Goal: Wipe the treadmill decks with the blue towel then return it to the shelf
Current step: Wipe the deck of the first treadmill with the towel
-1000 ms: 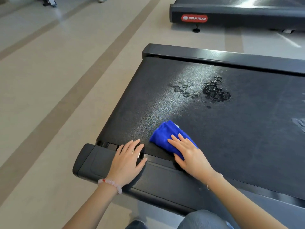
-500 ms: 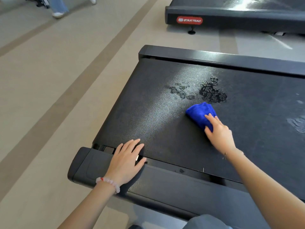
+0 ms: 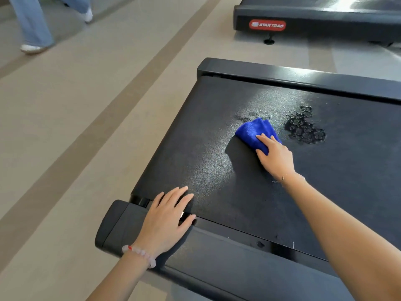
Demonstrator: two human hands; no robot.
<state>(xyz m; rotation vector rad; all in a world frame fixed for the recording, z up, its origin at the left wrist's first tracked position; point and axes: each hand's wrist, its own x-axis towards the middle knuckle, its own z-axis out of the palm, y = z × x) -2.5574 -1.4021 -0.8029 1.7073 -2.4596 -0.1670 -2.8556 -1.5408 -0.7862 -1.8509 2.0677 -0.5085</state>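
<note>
While the left hand [image 3: 165, 220] lies flat on the end cap [image 3: 117, 224], fingers [image 3: 181, 192] slightly spread, the right hand [image 3: 276, 158] presses the bunched blue towel [image 3: 252, 129] onto the treadmill deck [image 3: 195, 148] with straight, close-set fingers, just beside a wet patch [image 3: 303, 129].

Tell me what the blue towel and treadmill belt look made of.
The blue towel looks like soft fuzzy cloth, probably microfibre, going by its plush folds. The treadmill belt seems a black rubbery sheet, matte, its fine pebbled grain glinting in the light.
</note>
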